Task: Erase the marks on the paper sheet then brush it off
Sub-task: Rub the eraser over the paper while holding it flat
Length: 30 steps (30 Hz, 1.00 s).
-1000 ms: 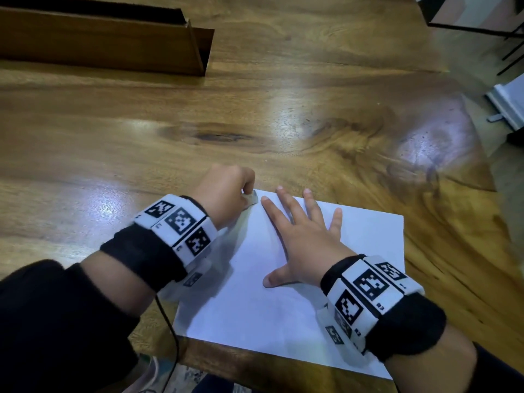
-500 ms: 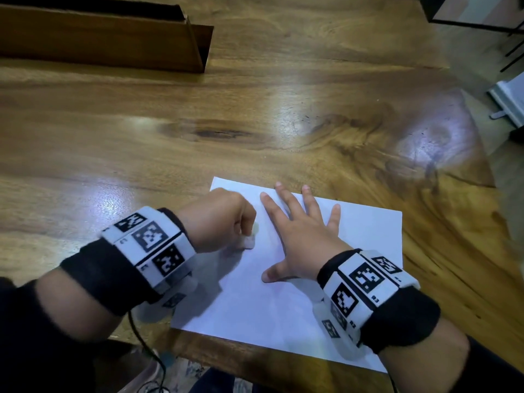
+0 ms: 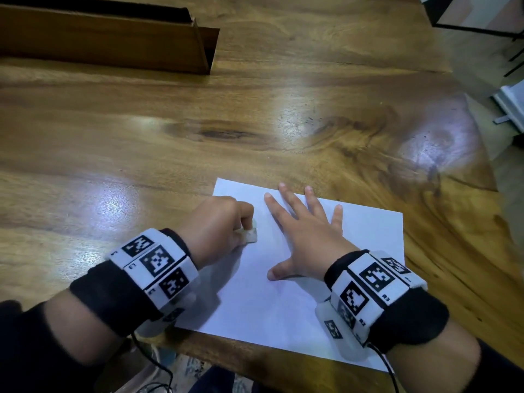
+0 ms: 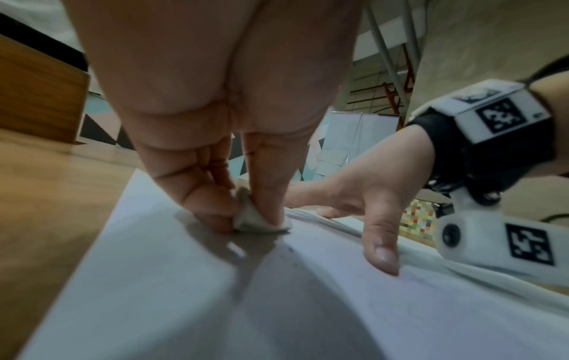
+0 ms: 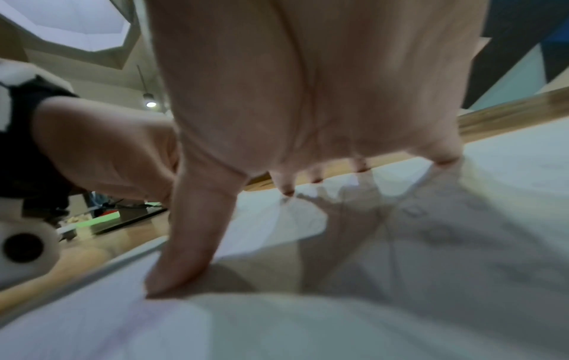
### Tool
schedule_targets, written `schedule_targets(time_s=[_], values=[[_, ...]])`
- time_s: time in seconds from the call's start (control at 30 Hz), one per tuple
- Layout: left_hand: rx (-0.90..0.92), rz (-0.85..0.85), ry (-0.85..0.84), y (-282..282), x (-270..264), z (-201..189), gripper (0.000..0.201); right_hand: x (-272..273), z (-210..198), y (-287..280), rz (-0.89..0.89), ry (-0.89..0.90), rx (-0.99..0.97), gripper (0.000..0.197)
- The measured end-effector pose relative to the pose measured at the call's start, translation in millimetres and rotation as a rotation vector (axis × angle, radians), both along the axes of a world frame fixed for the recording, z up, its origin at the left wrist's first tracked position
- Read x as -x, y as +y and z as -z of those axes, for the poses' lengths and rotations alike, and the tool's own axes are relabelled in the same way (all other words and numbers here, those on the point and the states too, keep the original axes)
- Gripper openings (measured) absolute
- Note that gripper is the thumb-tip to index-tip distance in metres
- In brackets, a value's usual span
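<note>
Sheet: the white rectangular paper sheet point(image 3: 286, 313) lies flat on the glossy brown wooden table point(image 3: 198, 131), at the table's near edge; it serves as the landmark here
Left hand: the left hand point(image 3: 218, 225) curls round a small worn whitish eraser point(image 3: 251, 235), pinched between thumb and fingers and pressed onto the sheet's left part, likely so the rubbing force goes straight down
Right hand: the right hand point(image 3: 306, 236) lies flat with fingers spread on the sheet's middle, just right of the eraser; probably to pin the paper against sliding or creasing
Marks: faint pencil shapes point(image 5: 437, 233) show on the sheet under the right palm; erasing seems unfinished
Box: a long brown wooden box point(image 3: 107, 38) sits well beyond the sheet, untouched
</note>
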<state>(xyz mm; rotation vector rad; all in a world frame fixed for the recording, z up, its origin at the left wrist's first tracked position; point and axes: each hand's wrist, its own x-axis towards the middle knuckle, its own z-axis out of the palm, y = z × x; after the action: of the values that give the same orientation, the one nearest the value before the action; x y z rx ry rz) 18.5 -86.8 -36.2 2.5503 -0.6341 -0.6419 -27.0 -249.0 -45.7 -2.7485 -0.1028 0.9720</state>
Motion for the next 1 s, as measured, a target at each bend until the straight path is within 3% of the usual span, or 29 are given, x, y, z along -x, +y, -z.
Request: schedule_targets(time_s=[0.17,0.37,0.47,0.6,0.67,0.77,0.9,1.0], values=[[-0.052,-0.012,0.072,-3,-13,-9,0.013,0,-4,-14,0.042,-0.09,-0.031,0.114],[-0.014,-0.13,-0.073,-25,-38,-11,0.009,2,0,-14,0.044,-0.103,-0.028,0.117],[-0.015,-0.065,-0.105,-28,-35,-8,0.006,2,1,-14,0.049,-0.097,-0.031,0.118],[-0.096,0.148,0.034,-18,-28,-12,0.006,2,2,-14,0.049,-0.093,-0.024,0.119],[-0.068,0.084,0.031,-23,-39,-12,0.007,3,2,-13,0.046,-0.097,-0.021,0.119],[-0.018,-0.003,-0.101,-34,-47,-11,0.005,2,2,-13,0.045,-0.099,-0.019,0.119],[-0.142,0.172,0.161,-23,-37,-10,0.013,2,3,-14,0.049,-0.097,-0.027,0.12],[-0.088,0.1,0.071,-28,-43,-12,0.008,2,3,-13,0.051,-0.1,-0.027,0.12]])
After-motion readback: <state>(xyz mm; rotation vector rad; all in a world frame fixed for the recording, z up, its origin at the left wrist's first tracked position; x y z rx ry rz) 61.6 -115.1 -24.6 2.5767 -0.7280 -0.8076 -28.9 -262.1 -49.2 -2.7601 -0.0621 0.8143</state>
